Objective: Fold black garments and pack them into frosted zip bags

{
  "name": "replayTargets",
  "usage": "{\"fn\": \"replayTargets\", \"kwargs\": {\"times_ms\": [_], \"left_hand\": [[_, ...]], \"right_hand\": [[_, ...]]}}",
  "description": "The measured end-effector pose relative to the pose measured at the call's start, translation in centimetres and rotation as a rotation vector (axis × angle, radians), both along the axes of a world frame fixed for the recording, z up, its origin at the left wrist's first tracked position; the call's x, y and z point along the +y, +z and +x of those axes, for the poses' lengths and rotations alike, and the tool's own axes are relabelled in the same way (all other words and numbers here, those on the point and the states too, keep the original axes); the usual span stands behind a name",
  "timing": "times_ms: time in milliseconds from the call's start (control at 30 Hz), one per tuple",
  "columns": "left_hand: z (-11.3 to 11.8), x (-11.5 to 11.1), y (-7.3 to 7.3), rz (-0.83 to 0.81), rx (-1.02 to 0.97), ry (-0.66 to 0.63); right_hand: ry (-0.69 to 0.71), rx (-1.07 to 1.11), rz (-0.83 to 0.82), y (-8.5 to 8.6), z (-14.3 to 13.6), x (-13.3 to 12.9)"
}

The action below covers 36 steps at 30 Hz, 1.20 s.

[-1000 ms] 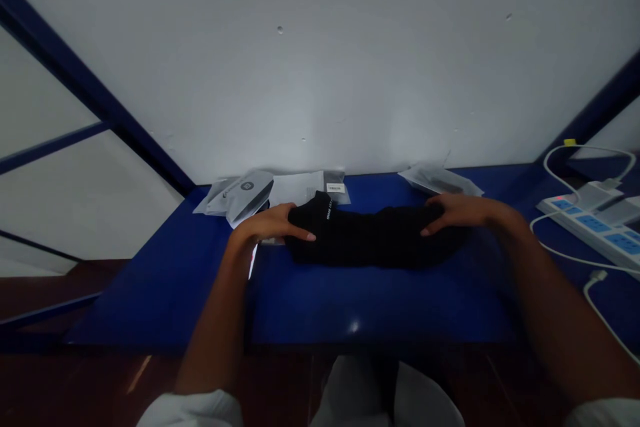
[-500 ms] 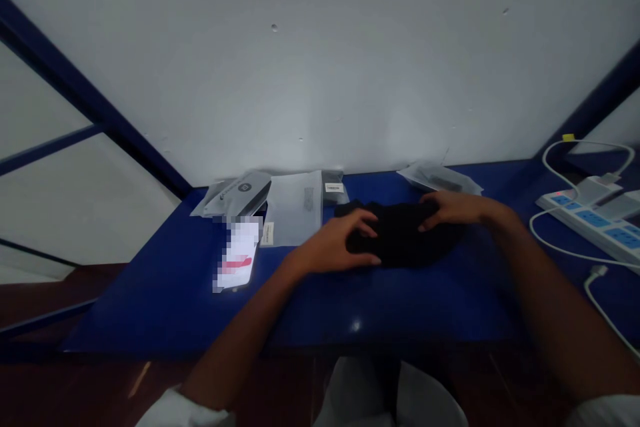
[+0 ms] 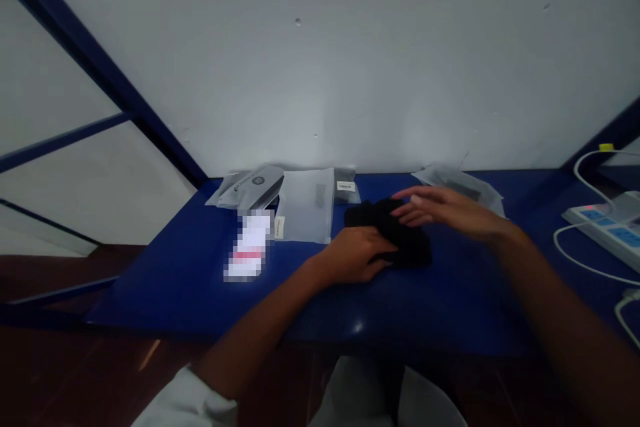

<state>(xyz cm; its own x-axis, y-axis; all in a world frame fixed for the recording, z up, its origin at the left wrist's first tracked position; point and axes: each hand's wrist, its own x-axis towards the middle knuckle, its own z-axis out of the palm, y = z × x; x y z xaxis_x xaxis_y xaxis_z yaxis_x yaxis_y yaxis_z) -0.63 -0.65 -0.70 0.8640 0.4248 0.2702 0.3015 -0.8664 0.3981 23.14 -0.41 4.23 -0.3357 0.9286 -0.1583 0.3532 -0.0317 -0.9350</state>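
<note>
A black folded piece of cloth [image 3: 413,240], its exact kind too dark to make out, lies in a compact bundle on the blue table. My left hand [image 3: 357,253] grips its near left part, with the fingers over the fabric and the thumb along the near edge. Above the far right part is my right hand [image 3: 440,209], its fingers stretched out, the tips at or just over the cloth. Whether those fingertips touch it I cannot tell. Behind the right hand lies a translucent plastic bag [image 3: 473,187], partly covered by it.
Left of the cloth are a frosted zip bag [image 3: 305,207], a bag with dark contents and a label [image 3: 345,187], and several printed bags [image 3: 257,183]. A lit phone [image 3: 247,247] lies before them. A power strip [image 3: 603,223] with white cables occupies the right side.
The cloth has become a smaller, narrower bundle, its right part brought in to the left. My right hand has loosened and straightened its fingers. The view has shifted slightly.
</note>
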Motion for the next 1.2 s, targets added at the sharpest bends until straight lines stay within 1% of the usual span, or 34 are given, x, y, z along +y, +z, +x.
{"fn": "replayTargets", "kwargs": {"times_ms": [67,133,200,233,267,333,367,433,467,500,533,567,600,667,700,733,767,833,867,900,967,1033,1067,1133,1200], "left_hand": [[-0.3,-0.2,0.1,0.030,-0.004,-0.040],[-0.7,-0.2,0.3,0.053,-0.041,-0.066],[-0.9,-0.2,0.6,0.098,-0.096,-0.008],[-1.0,-0.1,0.7,0.129,-0.115,0.060],[-0.9,0.1,0.8,0.159,-0.121,0.156],[-0.8,0.4,1.1,0.187,-0.084,0.407],[-0.7,0.5,1.2,0.171,-0.031,0.535],[-0.6,0.7,1.3,0.087,0.129,0.732],[-0.5,0.7,1.2,0.036,0.214,0.788],[-0.4,0.7,1.2,-0.012,0.282,0.818],[-0.3,0.7,1.1,-0.052,0.323,0.831],[-0.3,0.7,1.0,-0.082,0.336,0.836],[-0.3,0.6,1.0,-0.103,0.328,0.841],[-0.2,0.6,0.8,-0.136,0.275,0.848],[-0.2,0.6,0.7,-0.150,0.239,0.847],[-0.2,0.7,0.6,-0.162,0.198,0.842],[-0.2,0.7,0.5,-0.172,0.151,0.834],[-0.1,0.7,0.3,-0.186,0.046,0.818],[-0.1,0.7,0.2,-0.199,-0.010,0.812],[0.0,0.7,0.1,-0.219,-0.069,0.809],[0.2,0.6,0.0,-0.287,-0.222,0.804],[0.4,0.6,0.0,-0.379,-0.429,0.773],[0.6,0.7,-0.1,-0.421,-0.538,0.743],[0.7,0.8,0.0,-0.479,-0.706,0.660],[0.4,1.1,0.2,-0.506,-0.762,0.596]], "right_hand": [[0.158,-0.088,0.102,-0.3,-1.5,-0.3],[0.249,-0.198,0.223,-0.8,-2.5,-0.5],[0.308,-0.280,0.337,-1.3,-3.1,-0.5],[0.330,-0.311,0.392,-1.6,-3.3,-0.5],[0.342,-0.338,0.447,-1.8,-3.4,-0.5],[0.358,-0.385,0.535,-1.9,-3.7,-0.7],[0.368,-0.395,0.561,-1.9,-3.8,-0.9],[0.406,-0.365,0.556,-1.7,-3.8,-1.2],[0.419,-0.330,0.521,-1.5,-3.7,-1.2],[0.410,-0.287,0.471,-1.4,-3.5,-1.2],[0.360,-0.237,0.426,-1.4,-3.2,-0.9],[0.266,-0.193,0.397,-1.5,-2.8,-0.6],[0.131,-0.169,0.383,-1.8,-2.4,-0.2],[-0.206,-0.192,0.397,-2.4,-1.4,0.8],[-0.332,-0.236,0.362,-2.8,-1.0,1.3],[-0.392,-0.263,0.284,-3.2,-0.8,1.6],[-0.387,-0.261,0.173,-3.5,-0.6,1.8],[-0.266,-0.140,-0.054,-3.9,-0.8,1.9],[-0.216,-0.052,-0.133,-3.9,-1.1,1.8],[-0.200,0.032,-0.177,-3.9,-1.5,1.7],[-0.262,0.175,-0.188,-3.8,-2.5,1.3],[-0.336,0.302,-0.161,-3.8,-3.4,1.0],[-0.335,0.363,-0.149,-3.9,-3.8,0.8],[-0.274,0.449,-0.141,-4.1,-4.5,0.4],[-0.214,0.468,-0.132,-4.3,-5.1,0.2]]}}
